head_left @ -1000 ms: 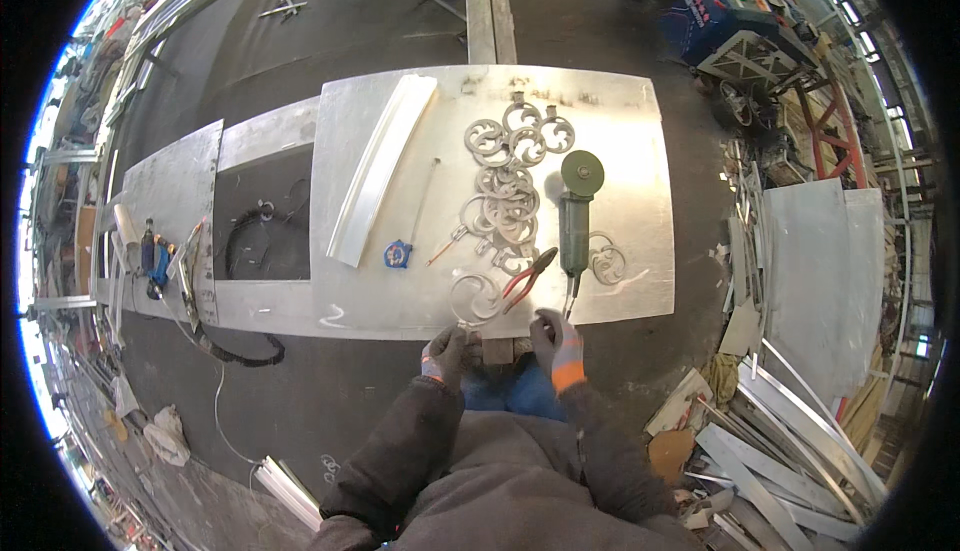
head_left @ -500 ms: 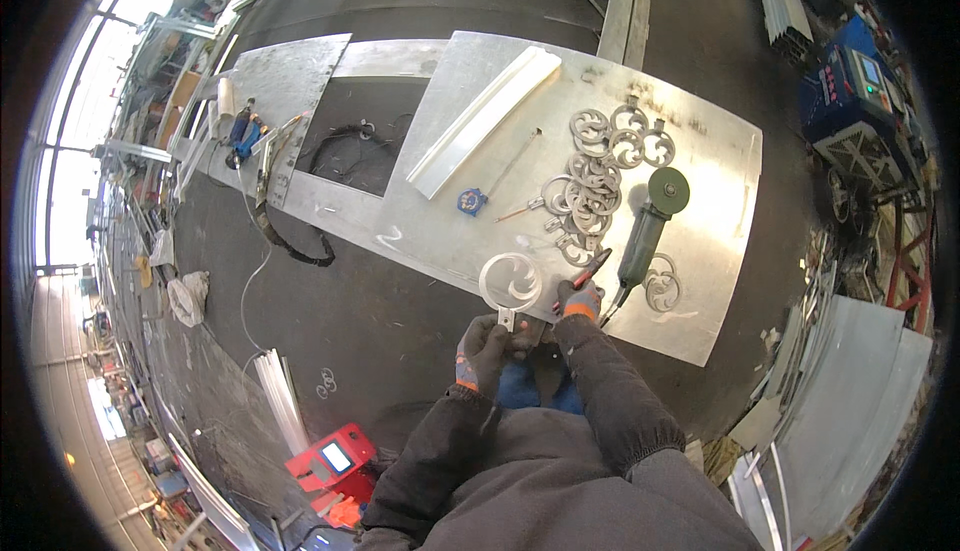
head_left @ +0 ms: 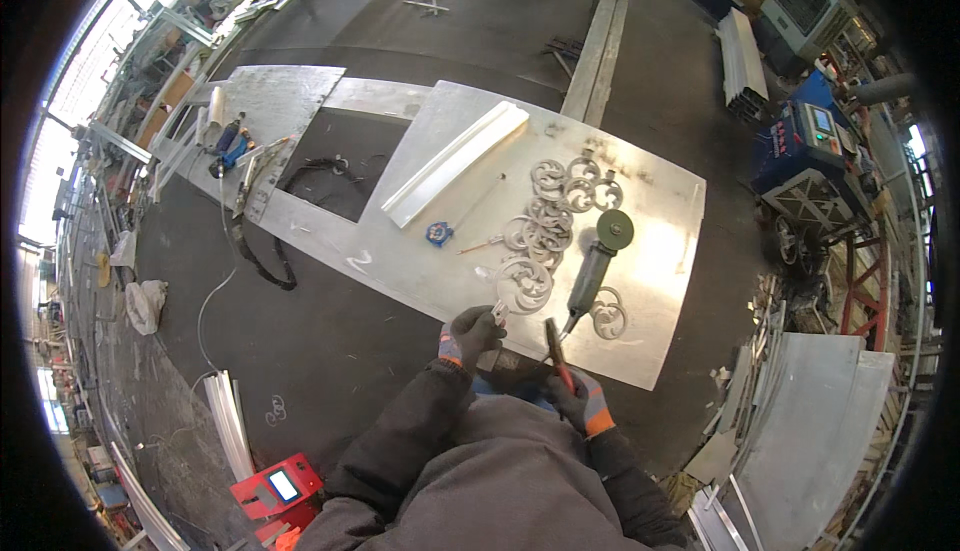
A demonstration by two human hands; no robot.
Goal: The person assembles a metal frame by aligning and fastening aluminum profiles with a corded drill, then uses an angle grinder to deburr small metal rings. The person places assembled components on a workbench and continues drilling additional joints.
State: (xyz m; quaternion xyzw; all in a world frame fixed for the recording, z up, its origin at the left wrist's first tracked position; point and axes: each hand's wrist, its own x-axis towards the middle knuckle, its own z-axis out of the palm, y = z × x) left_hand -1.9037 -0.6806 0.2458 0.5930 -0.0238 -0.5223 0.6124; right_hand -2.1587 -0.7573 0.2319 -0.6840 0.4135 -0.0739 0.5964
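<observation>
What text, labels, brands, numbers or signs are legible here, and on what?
Nothing clear enough to quote.
Blue machine: red side marks and screen, too small.
Red device: bright display, contents unreadable.
Tape measure: face too small.
Metal sheet: pale squiggle, not clearly a character.
Scrollwork ring, pliers: no text visible.

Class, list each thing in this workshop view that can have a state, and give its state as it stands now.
Left hand: closed on the ring piece's tab
Ring piece: held
Right hand: closed around the pliers
Pliers: held; jaw opening unclear
Angle grinder: lying down, disc fitted
Ring pile: heaped, overlapping
Red machine: screen lit
</observation>
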